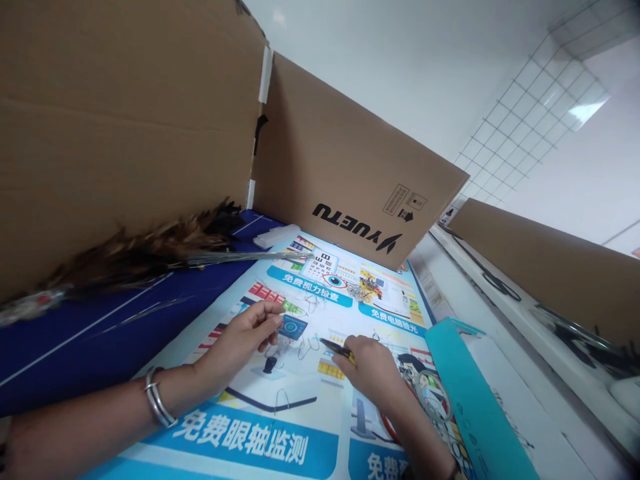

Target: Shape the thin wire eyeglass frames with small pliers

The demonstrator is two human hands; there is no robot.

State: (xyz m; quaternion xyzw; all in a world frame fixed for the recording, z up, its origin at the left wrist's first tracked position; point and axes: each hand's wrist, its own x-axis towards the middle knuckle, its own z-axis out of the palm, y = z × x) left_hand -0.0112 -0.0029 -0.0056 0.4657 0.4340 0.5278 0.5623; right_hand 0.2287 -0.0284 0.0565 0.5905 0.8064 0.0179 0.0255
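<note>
Over a printed poster, my left hand is closed in a pinch, thumb against the forefinger. Whatever lies between those fingertips is too fine to make out. My right hand is wrapped around small pointed pliers with dark jaws and a bit of yellow at the handle. The plier tips point left, towards my left hand, with a gap between them. Thin bent wires lie on the poster around both hands. A small tangle of wire pieces rests farther back.
Cardboard panels stand at the left and back. Brown feathers and clear thin strips lie along the left on blue cloth. At right are a teal box and a clear round item.
</note>
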